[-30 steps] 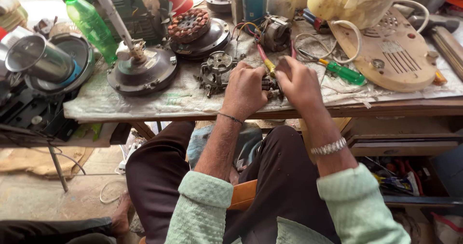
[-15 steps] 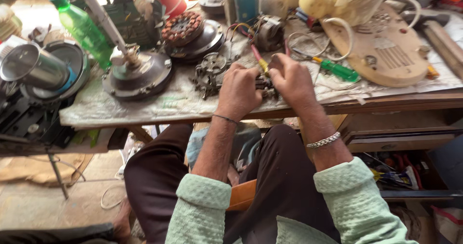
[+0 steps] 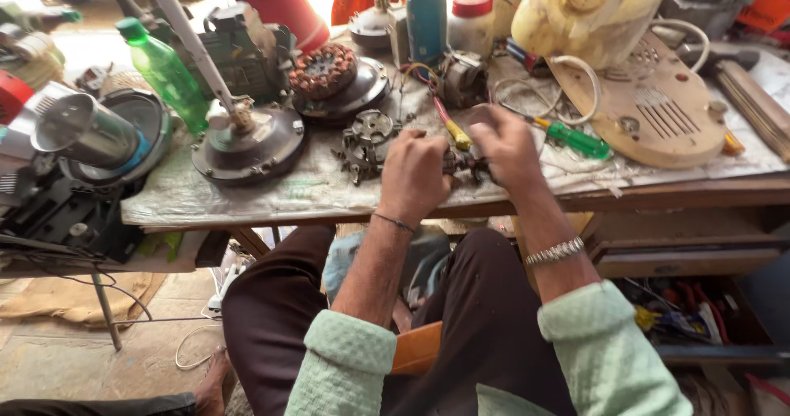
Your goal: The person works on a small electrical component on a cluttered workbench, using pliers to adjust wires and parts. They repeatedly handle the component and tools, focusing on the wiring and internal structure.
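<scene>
My left hand and my right hand are closed on the two ends of a small dark metal motor part held just over the workbench's front edge. A yellow-handled screwdriver pokes up between my hands; I cannot tell which hand holds it. A dark metal bracket with holes lies just left of my left hand. A green-handled screwdriver lies right of my right hand.
Fan motor housing with a white rod, copper-wound stator, green bottle, steel cylinder, yellow jug and tan plastic cover crowd the bench. An open drawer with tools sits low right.
The view has shifted slightly and my hands have moved a little right along the bench's front edge, still working the same small part. Nothing was let go.
</scene>
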Tool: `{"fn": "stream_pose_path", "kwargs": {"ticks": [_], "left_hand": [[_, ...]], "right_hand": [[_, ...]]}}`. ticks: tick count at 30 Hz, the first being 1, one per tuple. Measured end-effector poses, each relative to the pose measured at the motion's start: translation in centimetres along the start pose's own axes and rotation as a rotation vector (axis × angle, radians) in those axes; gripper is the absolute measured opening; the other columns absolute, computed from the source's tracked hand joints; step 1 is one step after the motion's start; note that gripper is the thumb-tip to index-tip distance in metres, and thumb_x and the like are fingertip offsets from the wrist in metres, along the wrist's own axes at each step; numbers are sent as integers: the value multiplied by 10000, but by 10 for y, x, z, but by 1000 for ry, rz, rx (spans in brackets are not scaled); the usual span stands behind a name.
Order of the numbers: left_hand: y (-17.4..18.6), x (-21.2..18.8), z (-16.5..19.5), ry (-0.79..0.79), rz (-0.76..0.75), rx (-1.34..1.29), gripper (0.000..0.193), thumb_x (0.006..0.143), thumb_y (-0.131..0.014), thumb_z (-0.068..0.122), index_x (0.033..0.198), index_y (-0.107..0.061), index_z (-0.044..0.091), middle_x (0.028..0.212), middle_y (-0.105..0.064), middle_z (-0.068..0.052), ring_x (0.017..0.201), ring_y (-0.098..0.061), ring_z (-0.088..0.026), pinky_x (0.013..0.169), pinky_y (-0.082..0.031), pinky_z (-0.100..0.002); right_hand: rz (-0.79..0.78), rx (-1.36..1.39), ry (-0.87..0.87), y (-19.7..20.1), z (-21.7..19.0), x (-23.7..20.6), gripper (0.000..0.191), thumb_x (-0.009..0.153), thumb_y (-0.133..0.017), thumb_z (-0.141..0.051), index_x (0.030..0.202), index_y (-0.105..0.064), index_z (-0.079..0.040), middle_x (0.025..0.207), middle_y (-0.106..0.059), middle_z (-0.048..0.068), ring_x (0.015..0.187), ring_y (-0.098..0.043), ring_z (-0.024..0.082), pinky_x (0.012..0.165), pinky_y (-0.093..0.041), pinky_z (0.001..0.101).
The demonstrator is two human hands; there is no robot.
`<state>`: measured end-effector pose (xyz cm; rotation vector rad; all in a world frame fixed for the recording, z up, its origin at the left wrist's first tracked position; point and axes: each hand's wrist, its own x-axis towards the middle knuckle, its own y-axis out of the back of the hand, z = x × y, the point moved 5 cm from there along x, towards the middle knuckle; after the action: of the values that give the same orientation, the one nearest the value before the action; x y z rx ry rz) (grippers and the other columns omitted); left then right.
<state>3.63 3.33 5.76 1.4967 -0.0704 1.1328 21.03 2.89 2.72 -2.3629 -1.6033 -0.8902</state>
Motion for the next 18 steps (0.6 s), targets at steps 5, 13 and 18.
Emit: {"fn": "stream_pose_path", "kwargs": {"ticks": [5, 13, 18], "left_hand": [[2, 2, -4, -8, -117, -59, 368, 644, -849, 127, 945, -690, -14, 868, -735, -198, 959, -662, -387, 860, -523, -468], [10, 8, -5, 38, -233, 14, 313, 740, -885, 222, 900, -714, 13, 892, -727, -193, 986, -673, -373, 914, -530, -479], [11, 6, -3, 30, -162, 33, 341, 669, -867, 164, 936, -716, 17, 856, -737, -166, 963, -684, -340, 915, -525, -477]], "right_hand": [[154, 500, -64, 12, 17, -6, 204, 1020, -595, -58, 1190, -664, 32, 994, -733, 21, 832, -670, 68, 777, -565, 223], [122, 486, -52, 8, 13, -8, 268, 1030, -607, -68, 1266, -633, 55, 1004, -691, 6, 827, -625, 38, 735, -538, 215], [49, 370, -57, 5, -3, -17, 312, 1005, -602, -64, 1288, -651, 58, 946, -685, 10, 784, -600, 54, 692, -498, 225]]}}
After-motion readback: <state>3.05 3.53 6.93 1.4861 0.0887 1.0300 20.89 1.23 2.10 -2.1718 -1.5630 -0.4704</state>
